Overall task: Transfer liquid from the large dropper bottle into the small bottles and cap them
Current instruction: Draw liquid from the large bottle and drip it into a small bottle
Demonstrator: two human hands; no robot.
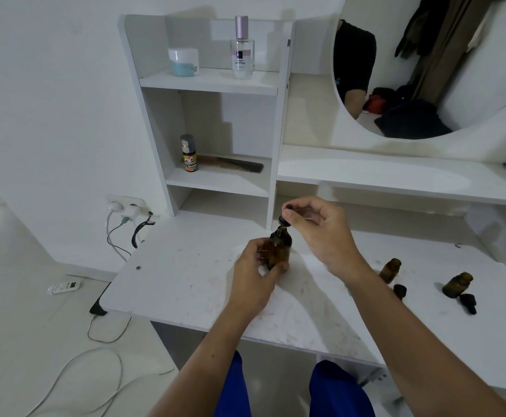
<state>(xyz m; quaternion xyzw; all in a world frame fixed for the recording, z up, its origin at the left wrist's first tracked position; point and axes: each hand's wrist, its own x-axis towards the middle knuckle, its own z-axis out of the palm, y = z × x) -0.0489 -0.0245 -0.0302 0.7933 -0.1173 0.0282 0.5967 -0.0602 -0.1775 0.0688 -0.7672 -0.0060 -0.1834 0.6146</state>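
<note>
**Dropper at the mouth of the large bottle**

The large amber dropper bottle [279, 249] stands on the desk [185, 281], a little left of the middle, its long axis near vertical with the neck up and tipped slightly toward the shelving. The left hand [256, 276] wraps its lower body, fingers curled behind and the thumb [277, 270] pressed across the front near the base. Just above the neck, the right hand [321, 227] pinches the black dropper cap [285, 218] between thumb and forefinger — the remaining fingers loosely curled. The cap tilts, bulb up and to the right, its lower end pointing down into the mouth. Whether the pipette is loaded I cannot tell.

By my reading the step is drawing liquid. To do it well: keep the bottle pinned flat, hold the pipette in line with the neck so it does not scrape the rim, and lift straight up before moving right.

Well to the right stand two small amber bottles [390, 269] [457, 285], both uncapped, each with a black cap [400, 291] [468, 303] lying just beside it — the targets.
</note>
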